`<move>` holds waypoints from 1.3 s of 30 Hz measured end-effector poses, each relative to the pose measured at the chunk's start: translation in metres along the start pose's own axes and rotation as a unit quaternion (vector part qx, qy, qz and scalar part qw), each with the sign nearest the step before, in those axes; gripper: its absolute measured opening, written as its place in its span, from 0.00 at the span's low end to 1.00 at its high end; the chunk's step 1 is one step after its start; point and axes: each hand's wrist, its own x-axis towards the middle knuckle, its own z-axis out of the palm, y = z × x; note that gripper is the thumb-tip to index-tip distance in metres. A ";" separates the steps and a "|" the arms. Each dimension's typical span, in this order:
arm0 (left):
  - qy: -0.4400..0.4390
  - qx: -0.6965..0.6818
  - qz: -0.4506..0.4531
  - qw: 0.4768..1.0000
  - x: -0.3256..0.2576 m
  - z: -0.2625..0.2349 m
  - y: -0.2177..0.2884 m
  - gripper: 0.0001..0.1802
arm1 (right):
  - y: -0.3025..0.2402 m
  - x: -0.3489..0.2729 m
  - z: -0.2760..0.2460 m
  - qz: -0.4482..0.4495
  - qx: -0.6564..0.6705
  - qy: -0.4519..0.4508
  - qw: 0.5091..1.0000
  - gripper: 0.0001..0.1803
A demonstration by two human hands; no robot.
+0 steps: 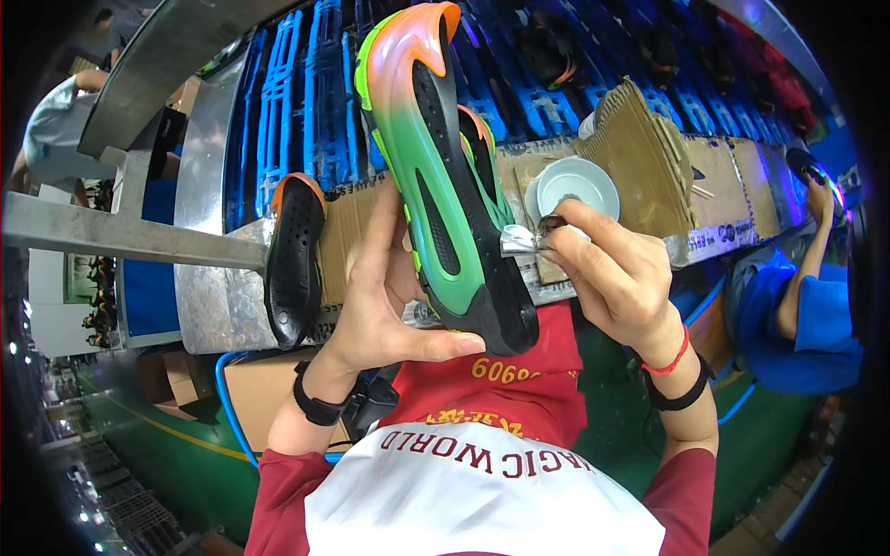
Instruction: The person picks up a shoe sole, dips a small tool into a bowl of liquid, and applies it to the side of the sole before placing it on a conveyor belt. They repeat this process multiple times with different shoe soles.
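Observation:
My left hand (389, 287) is closed around a shoe sole (408, 139), its thumb along the heel end. The sole stands on its side, with a glossy orange-to-green wall and a black inner part. Against its black edge, my right hand (612, 273) pinches a small white cloth (517, 239). A dark metallic piece (551, 224) shows at those fingertips; its kind is unclear. Just beyond them sits a white bowl (598, 176) on cardboard. Part of another green-and-orange sole (480, 153) shows behind the held one.
Left of my left hand, a black sole with an orange rim (295, 250) lies on the bench. Blue racks (320, 102) run along the far side. A torn cardboard piece (640, 153) stands beside the bowl. At the right, a co-worker in blue (820, 315) holds a shoe part.

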 end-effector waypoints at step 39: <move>-0.008 -0.034 0.191 0.981 -0.004 -0.003 -0.031 0.15 | -0.022 -0.003 -0.001 0.197 0.173 -0.046 0.964 0.06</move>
